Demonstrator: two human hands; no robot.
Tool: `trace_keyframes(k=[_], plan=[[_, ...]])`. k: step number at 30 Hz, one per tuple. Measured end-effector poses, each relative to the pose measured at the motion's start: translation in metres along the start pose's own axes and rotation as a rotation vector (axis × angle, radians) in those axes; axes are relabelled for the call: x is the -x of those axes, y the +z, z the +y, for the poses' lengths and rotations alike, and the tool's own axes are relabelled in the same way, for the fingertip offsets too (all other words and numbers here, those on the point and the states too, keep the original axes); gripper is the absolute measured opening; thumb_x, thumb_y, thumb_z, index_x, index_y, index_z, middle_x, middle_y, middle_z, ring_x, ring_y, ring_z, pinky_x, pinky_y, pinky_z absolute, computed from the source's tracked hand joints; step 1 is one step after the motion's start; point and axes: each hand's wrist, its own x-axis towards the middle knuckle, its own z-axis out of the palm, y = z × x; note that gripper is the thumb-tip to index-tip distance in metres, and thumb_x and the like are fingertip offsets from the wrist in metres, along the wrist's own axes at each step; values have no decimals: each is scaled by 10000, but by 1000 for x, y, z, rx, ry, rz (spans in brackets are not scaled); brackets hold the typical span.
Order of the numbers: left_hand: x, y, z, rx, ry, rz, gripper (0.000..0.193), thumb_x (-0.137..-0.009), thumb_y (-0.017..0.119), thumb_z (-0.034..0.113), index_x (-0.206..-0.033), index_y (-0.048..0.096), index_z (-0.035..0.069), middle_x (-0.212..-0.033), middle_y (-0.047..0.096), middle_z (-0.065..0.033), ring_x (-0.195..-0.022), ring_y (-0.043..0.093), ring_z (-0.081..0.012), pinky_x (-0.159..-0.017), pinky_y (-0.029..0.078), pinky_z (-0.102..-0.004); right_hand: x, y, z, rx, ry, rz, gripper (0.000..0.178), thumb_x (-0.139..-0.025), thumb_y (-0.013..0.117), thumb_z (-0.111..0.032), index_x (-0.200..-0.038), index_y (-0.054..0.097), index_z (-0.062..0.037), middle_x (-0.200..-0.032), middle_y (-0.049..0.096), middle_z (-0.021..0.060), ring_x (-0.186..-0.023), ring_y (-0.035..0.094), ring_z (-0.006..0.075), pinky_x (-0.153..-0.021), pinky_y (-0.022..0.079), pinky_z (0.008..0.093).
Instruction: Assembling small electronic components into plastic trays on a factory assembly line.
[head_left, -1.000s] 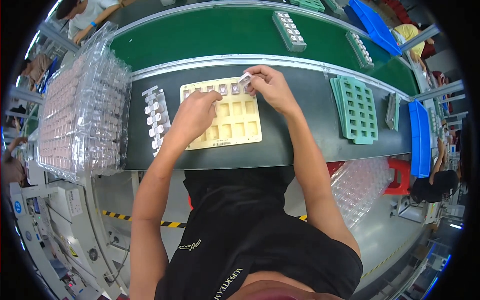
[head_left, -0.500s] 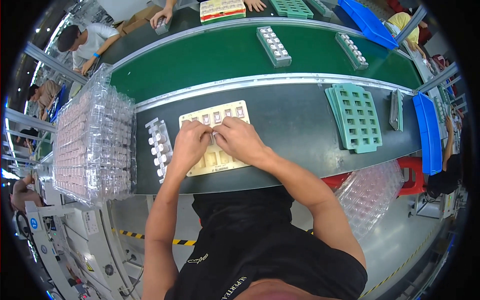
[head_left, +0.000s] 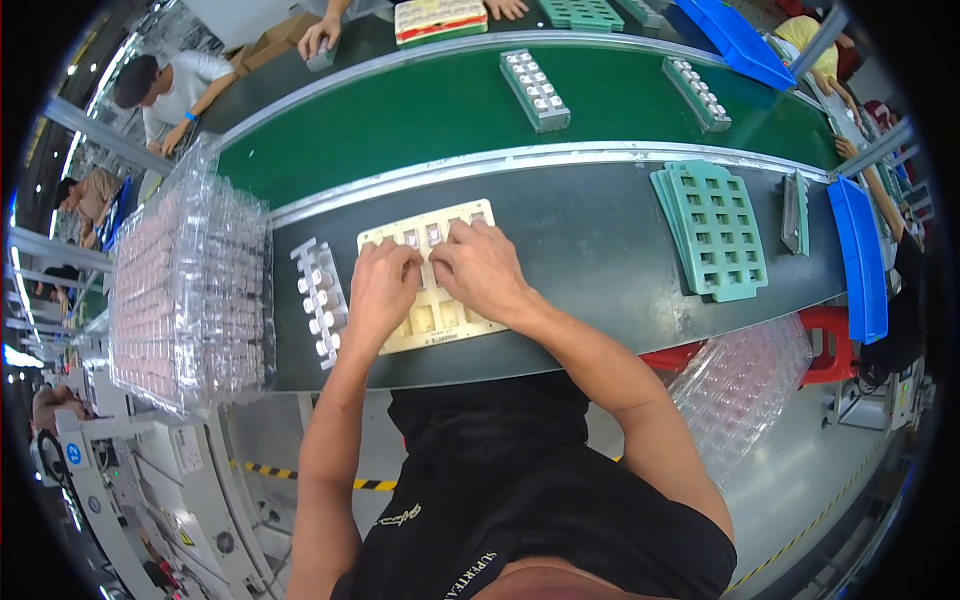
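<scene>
Both hands work over a cream tray (head_left: 437, 340) with rows of square pockets; small pinkish pieces sit in its far row, and some near pockets show bare. My left hand (head_left: 383, 285) is over the tray's left half, fingers curled and tips pressed together. To its right, my right hand (head_left: 482, 265) bends down over the middle, its thumb and fingers closed near a pocket. A narrow gap separates the fingertips. Anything pinched in either hand is hidden or too small to name. Left of the tray lies a grey rack (head_left: 320, 305) holding several white cylindrical parts.
Stacked clear plastic trays (head_left: 190, 300) stand at the left. Green pocketed trays (head_left: 722, 291), a small grey rack (head_left: 794, 215) and a blue bin (head_left: 858, 265) are at the right. Beyond runs a green conveyor (head_left: 400, 115) carrying loaded racks (head_left: 536, 92); co-workers' hands (head_left: 320, 38) are across it.
My right fingertips have drawn slightly away from the left ones, widening the gap. The racks on the conveyor have shifted a little left. My left hand stays nearly in place.
</scene>
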Motion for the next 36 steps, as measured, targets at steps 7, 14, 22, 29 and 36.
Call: trace_keyframes(k=[7, 14, 22, 29, 36], plan=[[16, -53, -20, 104, 44, 362, 149, -872, 651, 92, -981, 742, 45, -937, 724, -128, -876, 630, -328, -832, 486, -402, -2, -15, 2, 186, -60, -11, 135, -823, 740, -198, -946, 783, -164, -851, 621, 61, -855, 605, 255, -765, 470, 401], [76, -79, -101, 427, -495, 488, 225, -923, 652, 122, -1079, 724, -24, -900, 749, -113, -797, 681, -121, -734, 521, -260, -13, -4, -16, 37, -162, 8, 157, -866, 736, -160, -1007, 778, -106, -824, 629, 62, -807, 597, 263, -742, 476, 394], [59, -41, -145, 534, -530, 320, 359, -860, 736, 262, -1075, 721, -25, -826, 741, -99, -762, 693, -151, -718, 525, -290, -95, 69, -92, -32, -57, -376, 379, -884, 678, -416, -1009, 768, -70, -849, 740, 168, -810, 714, 359, -748, 553, 438], [58, -61, -158, 658, -558, 232, 266, -829, 754, 196, -965, 722, -30, -795, 697, -47, -706, 621, -105, -623, 484, -269, -127, 110, -80, -149, 21, -551, 388, -766, 762, -429, -857, 793, -54, -803, 743, 175, -797, 726, 350, -769, 568, 419], [54, -91, -83, 429, -347, 410, 308, -895, 636, 182, -1120, 704, -18, -895, 730, -134, -773, 693, -181, -726, 536, -324, -118, 23, -72, -125, 68, -320, 284, -858, 657, -233, -1049, 746, -43, -860, 744, 152, -789, 722, 269, -740, 562, 350]])
